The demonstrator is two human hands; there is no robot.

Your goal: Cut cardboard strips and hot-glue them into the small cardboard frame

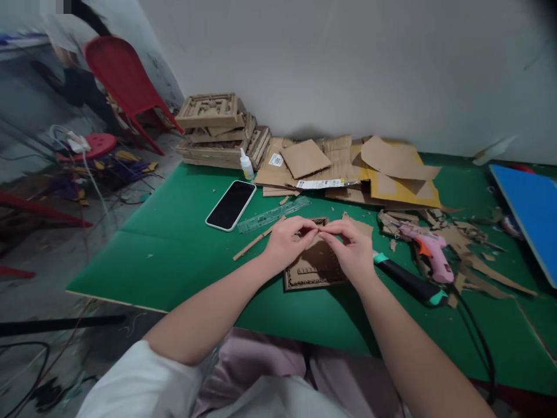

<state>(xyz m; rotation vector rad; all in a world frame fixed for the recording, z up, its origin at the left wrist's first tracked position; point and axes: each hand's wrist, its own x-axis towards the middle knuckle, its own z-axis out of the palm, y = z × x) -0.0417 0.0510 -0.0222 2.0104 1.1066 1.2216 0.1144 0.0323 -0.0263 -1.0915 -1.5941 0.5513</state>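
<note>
A cardboard panel (319,258) with a raised corrugated border lies flat on the table in front of me. Over its upper part, my left hand (292,239) and my right hand (350,247) meet fingertip to fingertip. Both are pinched closed around something too small to make out, probably hidden by the fingers. To the left of the panel rests a thin cardboard strip (252,246), just below a clear ruler (274,215). A utility knife (409,280) with a black and teal handle lies right of my right hand, beside a pink glue gun (435,255).
On the green table (174,249) are a phone (231,204), a small glue bottle (246,165), stacked cardboard panels (213,130), cardboard sheets (304,159) and scraps (474,255). A blue board (531,215) sits far right. The glue gun's cord (478,337) hangs over the front edge.
</note>
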